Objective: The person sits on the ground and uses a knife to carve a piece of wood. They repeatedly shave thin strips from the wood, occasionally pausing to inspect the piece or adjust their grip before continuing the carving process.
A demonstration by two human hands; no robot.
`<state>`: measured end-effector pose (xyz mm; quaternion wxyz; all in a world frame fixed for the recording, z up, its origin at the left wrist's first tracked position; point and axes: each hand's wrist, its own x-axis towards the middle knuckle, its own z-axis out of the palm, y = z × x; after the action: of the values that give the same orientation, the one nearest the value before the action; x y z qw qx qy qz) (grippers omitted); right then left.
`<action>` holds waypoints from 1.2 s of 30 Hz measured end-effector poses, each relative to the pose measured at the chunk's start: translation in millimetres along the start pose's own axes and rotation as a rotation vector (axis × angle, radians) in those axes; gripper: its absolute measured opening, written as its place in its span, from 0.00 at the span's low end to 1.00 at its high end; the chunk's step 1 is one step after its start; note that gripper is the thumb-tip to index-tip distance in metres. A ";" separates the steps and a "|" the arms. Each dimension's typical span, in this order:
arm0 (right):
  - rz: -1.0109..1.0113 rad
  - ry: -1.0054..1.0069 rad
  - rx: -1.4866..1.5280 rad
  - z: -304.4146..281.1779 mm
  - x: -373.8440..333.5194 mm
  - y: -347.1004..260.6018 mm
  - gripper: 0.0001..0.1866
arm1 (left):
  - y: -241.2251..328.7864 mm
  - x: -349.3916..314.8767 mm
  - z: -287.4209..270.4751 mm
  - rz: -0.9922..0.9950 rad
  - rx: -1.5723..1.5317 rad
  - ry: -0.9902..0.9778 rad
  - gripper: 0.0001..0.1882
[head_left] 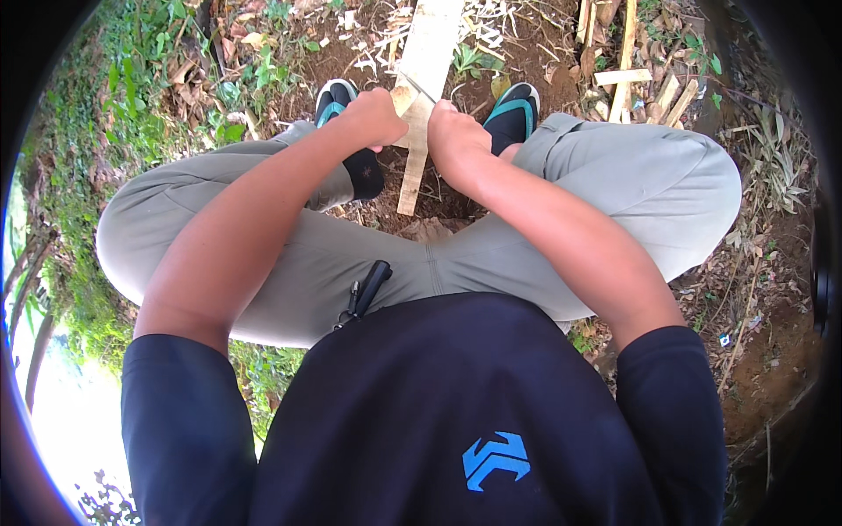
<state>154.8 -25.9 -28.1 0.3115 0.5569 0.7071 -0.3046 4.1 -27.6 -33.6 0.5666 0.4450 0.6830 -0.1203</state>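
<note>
A small pale piece of wood [403, 98] sticks out of my left hand [377, 119], whose fingers are closed around it. My right hand [458, 140] is closed too, and a thin dark knife blade [419, 88] runs from it toward the wood piece; its handle is hidden in the fist. The blade's tip lies close to the wood, but I cannot tell whether they touch. Beneath both hands a long light wooden board [431, 46] stretches from the far edge to between my legs, and its near end is narrower.
Pale wood shavings [482, 33] litter the brown soil beside the board. My sandalled feet [513, 114] flank it. Split wood sticks [624, 77] lie at the far right, and green plants [132, 88] grow on the left. A black key holder [375, 282] rests on my lap.
</note>
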 end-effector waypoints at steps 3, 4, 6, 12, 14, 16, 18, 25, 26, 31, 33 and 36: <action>0.003 0.013 -0.011 7.2 2.3 -3.9 0.19 | -0.1 0.1 -3.3 -0.001 0.008 -0.020 0.19; -0.015 0.022 -0.023 6.7 3.4 -3.4 0.19 | 0.3 -0.4 -1.4 0.022 -0.005 -0.023 0.19; 0.077 -0.070 0.001 -9.4 18.2 -3.0 0.19 | 2.1 -5.6 0.2 0.061 -0.030 -0.017 0.18; 0.029 -0.130 -0.053 -20.9 40.9 10.5 0.15 | 9.3 -2.6 2.5 0.000 -0.007 -0.004 0.14; -0.033 -0.203 -0.159 -31.9 42.1 10.9 0.15 | 6.2 -0.5 2.9 -0.001 -0.006 -0.001 0.16; -0.045 -0.208 -0.207 -40.1 38.1 4.5 0.15 | 5.5 0.8 3.4 0.006 0.023 0.027 0.18; -0.114 -0.224 -0.216 -55.8 17.9 -4.2 0.14 | 2.4 -1.6 4.6 0.012 0.046 0.043 0.19; -0.067 -0.100 -0.286 -44.9 -1.3 -15.0 0.19 | 0.0 -5.7 4.3 0.040 0.251 0.106 0.22; -0.057 -0.119 -0.302 -49.4 -2.8 -19.3 0.20 | -1.1 -6.5 4.0 0.045 0.261 0.109 0.22; 0.113 -0.037 -0.235 -28.0 4.9 -35.2 0.28 | -2.3 -4.0 -4.5 0.010 0.224 0.057 0.17; 0.197 -0.043 -0.282 -21.4 6.3 -46.9 0.33 | -7.8 0.8 -3.8 0.003 0.237 0.063 0.13; 0.208 -0.080 -0.391 -5.1 22.0 -49.5 0.35 | -16.9 10.0 -8.4 0.008 0.232 0.000 0.20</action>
<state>101.8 -18.5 -38.0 0.4713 0.5434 0.6783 -0.1499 -13.7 -27.0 -45.4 0.5116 0.5103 0.6628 -0.1963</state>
